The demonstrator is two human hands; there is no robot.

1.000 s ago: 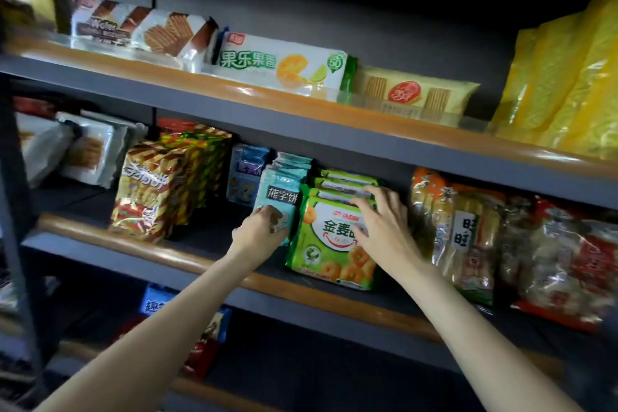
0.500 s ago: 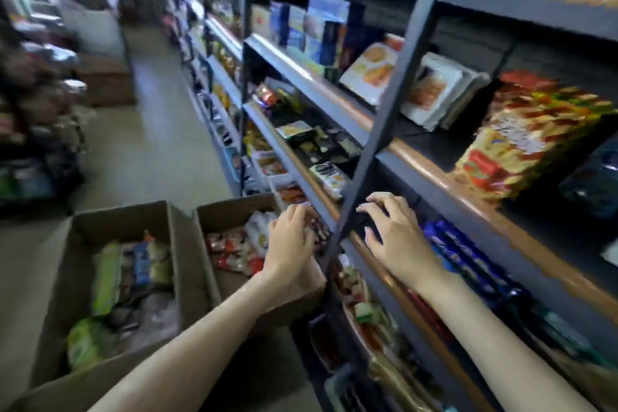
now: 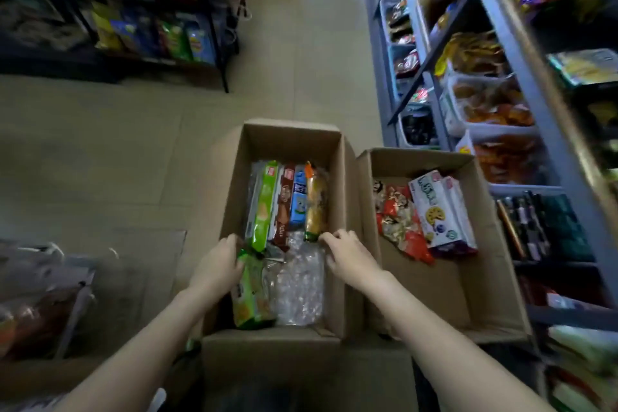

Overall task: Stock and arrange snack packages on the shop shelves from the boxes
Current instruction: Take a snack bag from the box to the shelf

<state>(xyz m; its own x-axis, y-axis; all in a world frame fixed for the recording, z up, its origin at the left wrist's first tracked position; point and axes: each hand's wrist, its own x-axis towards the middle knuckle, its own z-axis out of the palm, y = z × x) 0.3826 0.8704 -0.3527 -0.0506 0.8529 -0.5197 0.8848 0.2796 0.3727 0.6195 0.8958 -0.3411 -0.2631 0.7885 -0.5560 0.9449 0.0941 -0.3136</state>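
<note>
Grips [image 3: 219, 262] [image 3: 347, 254] seemingly over two boxes [image 3: 341, 197]

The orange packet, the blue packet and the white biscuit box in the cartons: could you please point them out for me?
orange packet [image 3: 315, 204]: head view, middle of its wrapper.
blue packet [image 3: 298, 202]: head view, centre of its face.
white biscuit box [image 3: 434, 207]: head view, its printed top face.
</note>
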